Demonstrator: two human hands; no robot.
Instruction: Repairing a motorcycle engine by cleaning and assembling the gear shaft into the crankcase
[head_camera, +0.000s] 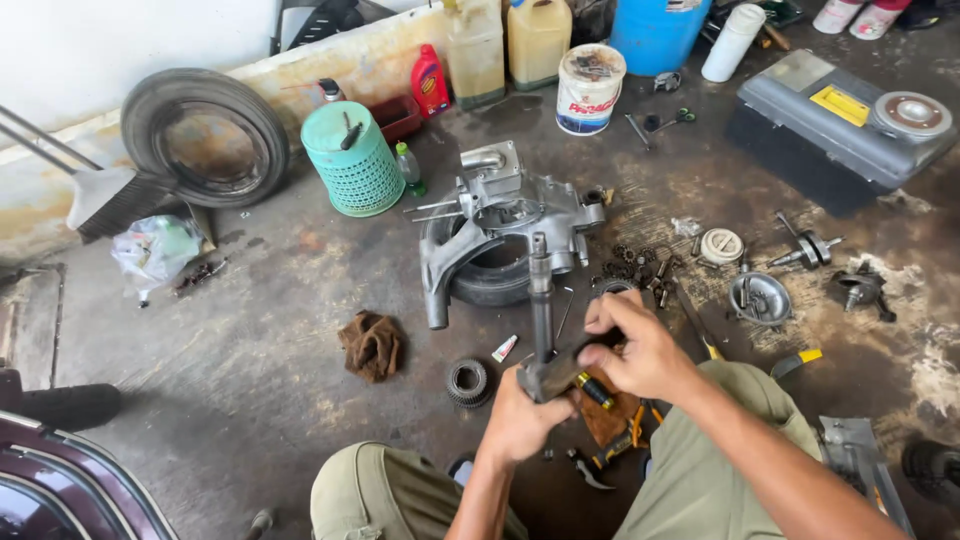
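Note:
My left hand grips the lower end of a grey metal shaft that stands nearly upright above the floor. My right hand closes on a dark tool at the shaft's base, fingers curled over it. A grey engine casing rests on a small black tyre just beyond the shaft. A round toothed gear lies on the floor left of my left hand. My knees in olive trousers frame both hands.
Small metal parts, a round cover and a crank piece lie scattered to the right. A brown rag, teal basket, large tyre, white bucket, jugs and a grey case surround the spot.

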